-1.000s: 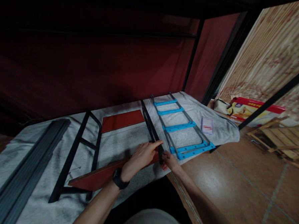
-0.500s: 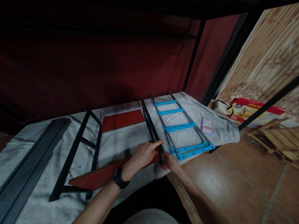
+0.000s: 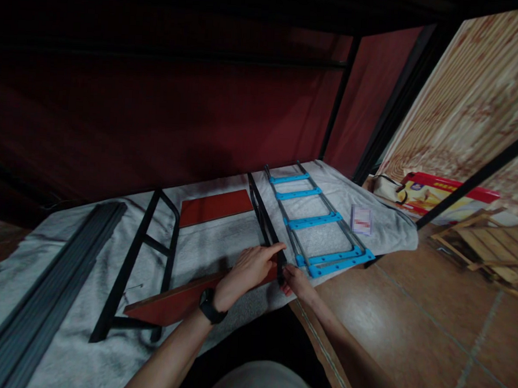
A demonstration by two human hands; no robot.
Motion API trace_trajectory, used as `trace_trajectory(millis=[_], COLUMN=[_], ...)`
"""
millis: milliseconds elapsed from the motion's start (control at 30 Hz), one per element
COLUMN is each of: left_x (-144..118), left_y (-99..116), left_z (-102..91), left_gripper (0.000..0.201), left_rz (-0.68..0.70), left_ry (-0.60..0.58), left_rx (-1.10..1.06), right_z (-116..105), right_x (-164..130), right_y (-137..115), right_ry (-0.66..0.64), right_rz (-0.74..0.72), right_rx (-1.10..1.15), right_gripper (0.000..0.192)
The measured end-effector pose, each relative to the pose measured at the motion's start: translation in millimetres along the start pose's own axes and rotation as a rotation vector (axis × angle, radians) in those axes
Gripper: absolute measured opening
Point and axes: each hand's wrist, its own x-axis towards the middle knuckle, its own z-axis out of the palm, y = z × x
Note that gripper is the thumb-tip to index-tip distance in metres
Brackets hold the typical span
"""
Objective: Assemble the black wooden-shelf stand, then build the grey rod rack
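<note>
My left hand (image 3: 250,267), a dark watch on its wrist, is closed at the corner where a red-brown board (image 3: 166,308) meets a black metal side frame (image 3: 264,214). One finger stretches over the frame's bar; the others curl by the board's end. On the outer side of the same bar my right hand (image 3: 298,284) is pinched close against the metal. Whatever its fingertips hold is too small or hidden to name. A second red-brown board (image 3: 217,208) lies farther back between this frame and a matching black side frame (image 3: 127,262) on the left.
A grey cloth (image 3: 387,227) covers the surface. Blue-and-grey racks (image 3: 314,221) lie right of my hands, grey bars (image 3: 49,299) far left. A thin bent metal piece (image 3: 133,289) rests near the left frame. A wooden folding piece (image 3: 495,247) and a red-yellow box (image 3: 450,195) stand right.
The view has shifted slightly, so everything sits a little farther right. Both hands keep their places at the frame's corner.
</note>
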Motion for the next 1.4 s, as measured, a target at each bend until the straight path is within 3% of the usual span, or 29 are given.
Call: trace_trajectory(millis=[500,700,867,1400], left_x=[-0.6,0.7,1.5,-1.1], left_y=[-4.9,-1.1,1.5,2.8], left_z=[8.5,2.2,-0.6,4.9], left_gripper=[0.059,0.06,0.06,0.057], left_rz=[0.006,-0.003,0.001,-0.007], left_ry=[0.019,-0.005,-0.005,-0.001], left_rx=[-0.024,-0.018,-0.01,0.025], right_z=[-1.6,-1.2,-1.0,-1.8], right_x=[0.6,6.3,3.9,3.7], right_y=[4.6,6.0,6.3,2.2], right_ry=[0.018,0.011,0.007,0.059], right_rz=[-0.03,-0.042,-0.049,-0.091], right_rx=[-0.087,-0.125,-0.137,-0.402], right_gripper=[0.02,0.026,0.021,0.02])
